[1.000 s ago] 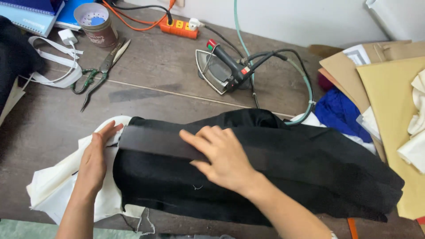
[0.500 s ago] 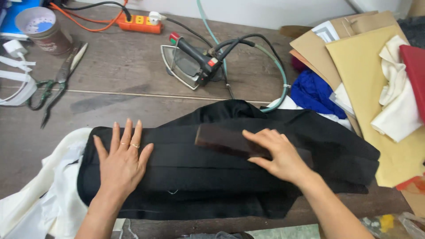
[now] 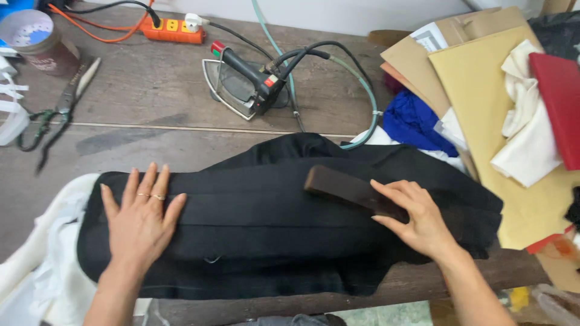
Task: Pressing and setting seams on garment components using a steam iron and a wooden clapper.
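The left hand (image 3: 142, 220) lies flat and released, fingers spread, palm down on the left part of a black garment (image 3: 272, 229) folded in long pleats across the near edge of the worktop (image 3: 151, 115). The right hand (image 3: 420, 220) grasps the near end of a dark brown wooden block (image 3: 347, 190), which rests on the garment at about 3 o'clock from the left hand. White cloth (image 3: 42, 265) shows under the garment at its 9 o'clock side. At 12 o'clock from the garment an iron (image 3: 241, 84) lies tipped on the worktop with its cords looping beside it, and an orange power strip (image 3: 172, 30) sits beyond. Scissors (image 3: 57, 118) lie at 10 o'clock. Blue fabric (image 3: 414, 121) and tan card sheets (image 3: 483, 102) sit at 2 o'clock.
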